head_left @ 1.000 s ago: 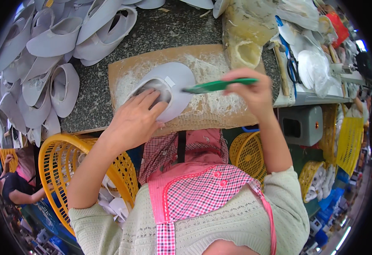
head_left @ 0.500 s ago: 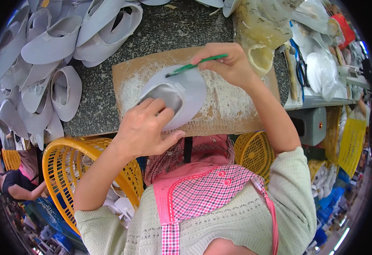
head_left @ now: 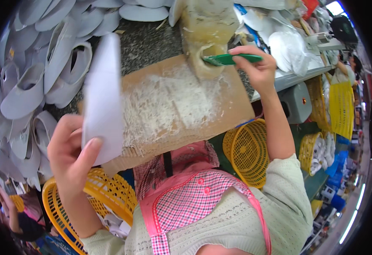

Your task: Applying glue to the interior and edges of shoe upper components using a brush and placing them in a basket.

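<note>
My left hand (head_left: 69,153) grips a pale grey-white shoe upper (head_left: 104,97), thumb on its near face. The upper is tilted up over the left end of a cardboard sheet (head_left: 232,100), its face smeared by motion. In my right hand (head_left: 260,70) a green-handled brush (head_left: 228,60) is pinched between thumb and fingers. The brush's bristle end is at the mouth of a yellowish, glue-crusted container (head_left: 207,25) and is hidden there. Whitish dried residue (head_left: 169,102) covers much of the cardboard.
Many pale shoe uppers (head_left: 26,91) are heaped at the left on the speckled dark worktop (head_left: 147,51). Yellow baskets stand below, one at the left (head_left: 109,189) and one at the right (head_left: 247,148). A grey box (head_left: 296,102) sits under the right-hand shelf. Another person (head_left: 26,223) is at far left.
My left hand has lifted the shoe upper off the cardboard, leftward, turning it up. My right hand has carried the brush from the upper to the container's mouth. The view has shifted.
</note>
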### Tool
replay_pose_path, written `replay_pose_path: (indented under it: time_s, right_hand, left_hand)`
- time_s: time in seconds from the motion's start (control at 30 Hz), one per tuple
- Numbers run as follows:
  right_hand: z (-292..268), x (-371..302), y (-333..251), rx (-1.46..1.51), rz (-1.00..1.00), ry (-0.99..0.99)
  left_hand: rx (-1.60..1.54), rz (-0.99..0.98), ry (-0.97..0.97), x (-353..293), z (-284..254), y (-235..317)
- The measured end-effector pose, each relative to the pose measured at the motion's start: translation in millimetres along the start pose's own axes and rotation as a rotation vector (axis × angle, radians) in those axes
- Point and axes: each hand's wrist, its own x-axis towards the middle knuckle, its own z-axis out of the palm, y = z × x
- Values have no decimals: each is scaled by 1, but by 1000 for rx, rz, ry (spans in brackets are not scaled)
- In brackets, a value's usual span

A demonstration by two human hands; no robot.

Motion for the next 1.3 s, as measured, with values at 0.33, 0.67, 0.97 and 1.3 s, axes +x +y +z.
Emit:
replay_pose_path:
  time_s: [0.33, 0.67, 0.97, 1.3]
  right_hand:
    - [-34, -22, -11, 155, 324, -71]
    - [79, -4, -50, 374, -67, -175]
    - [89, 18, -62, 510, -102, -103]
    - [72, -42, -44, 473, -362, -324]
  left_hand:
    - [-282, -335, -207, 11, 37, -46]
    - [-502, -521, -220, 11, 51, -43]
    - [-619, -432, -165, 0, 43, -42]
    - [-759, -382, -123, 9, 49, -42]
